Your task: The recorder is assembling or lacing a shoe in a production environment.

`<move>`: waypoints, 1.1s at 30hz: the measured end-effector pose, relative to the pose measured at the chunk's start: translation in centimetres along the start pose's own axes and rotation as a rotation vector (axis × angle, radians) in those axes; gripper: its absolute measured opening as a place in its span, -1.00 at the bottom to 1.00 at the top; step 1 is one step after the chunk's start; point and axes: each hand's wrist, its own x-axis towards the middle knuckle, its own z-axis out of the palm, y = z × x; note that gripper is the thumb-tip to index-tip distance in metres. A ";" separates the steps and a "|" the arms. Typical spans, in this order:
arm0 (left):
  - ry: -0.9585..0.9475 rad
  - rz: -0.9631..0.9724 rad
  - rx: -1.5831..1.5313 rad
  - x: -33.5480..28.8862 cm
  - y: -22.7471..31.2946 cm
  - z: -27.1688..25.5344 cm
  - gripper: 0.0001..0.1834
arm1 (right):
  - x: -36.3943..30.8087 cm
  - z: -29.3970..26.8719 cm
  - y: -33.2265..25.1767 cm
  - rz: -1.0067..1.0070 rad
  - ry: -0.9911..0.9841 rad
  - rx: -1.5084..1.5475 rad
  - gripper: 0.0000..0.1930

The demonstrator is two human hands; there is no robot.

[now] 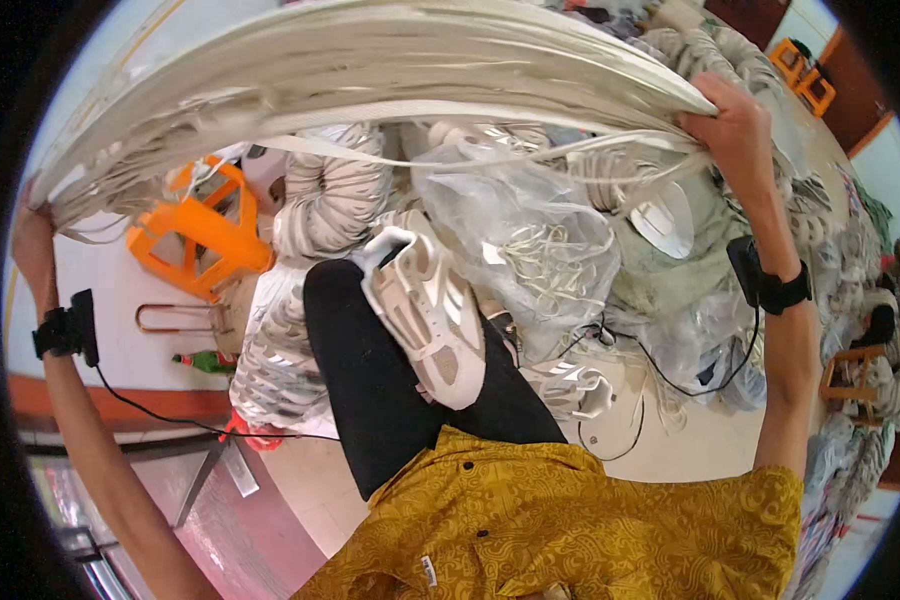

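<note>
A long, thick bundle of off-white shoelaces is stretched in an arc across the top of the view, between my two raised hands. At the far left, my left hand is closed around one end. My right hand grips the other end at the upper right, its thumb and fingers pressed on the laces. A few strands sag below the bundle. On my lap, across my black trousers, lies a beige and white sneaker, its toe toward me; neither hand touches it.
Beyond my knees lies a clear plastic bag with loose laces. Stacked sneakers and an orange stool stand on the left. Another sneaker rests on the floor. Cables run from my wrist straps.
</note>
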 end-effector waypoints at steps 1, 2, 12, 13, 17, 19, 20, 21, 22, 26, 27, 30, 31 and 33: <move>-0.061 -0.085 0.070 -1.5 -1.1 -0.6 -0.58 | -0.2 0.6 -0.1 -0.052 0.028 -0.030 -0.80; -0.078 -0.034 0.119 -3.3 -0.9 -0.2 -0.60 | 0.0 1.2 -0.1 -0.092 0.076 -0.060 -0.80; -0.398 -0.744 -1.799 -14.9 11.3 -7.0 -0.78 | -0.6 5.6 1.3 0.449 -0.141 0.338 -0.79; -0.430 -0.790 -1.931 -15.0 12.3 -7.6 -0.80 | -0.8 5.9 1.0 0.525 -0.026 0.751 -0.77; -0.516 -0.845 -2.137 -14.5 15.4 -9.7 -0.88 | -0.8 7.5 -0.3 0.830 0.243 1.440 -0.68; -0.588 -0.848 -2.121 -13.7 16.5 -10.3 -0.89 | -0.5 7.9 -0.3 0.941 0.307 1.557 -0.67; -0.672 -0.749 -2.162 -13.3 16.8 -10.5 -0.91 | -0.5 8.0 0.1 0.880 0.205 1.728 -0.69; -0.802 -0.688 -2.162 -13.0 16.8 -10.6 -0.84 | -0.5 8.1 0.7 0.803 -0.003 1.932 -0.72; -0.718 -0.717 -2.174 -12.6 16.3 -10.5 -0.84 | -0.3 8.0 1.8 0.809 0.094 1.891 -0.72; -0.385 -0.326 -0.807 -14.0 11.4 -9.6 -0.90 | -1.2 5.7 7.7 -0.162 0.068 -0.323 -0.86; -0.274 -0.028 -0.181 -15.4 10.6 -8.5 -0.88 | -1.8 5.1 9.0 -0.048 -0.029 -0.281 -0.85; -0.215 0.086 -0.201 -18.0 8.9 -5.4 -0.86 | -3.1 3.9 11.7 0.048 -0.029 -0.324 -0.82; -0.202 0.056 -0.178 -18.3 8.0 -5.0 -0.86 | -3.3 3.4 12.0 0.040 0.036 -0.406 -0.80; -0.255 -0.160 -0.355 -18.0 6.2 -5.2 -0.86 | -3.1 2.3 11.9 0.090 0.010 -0.303 -0.80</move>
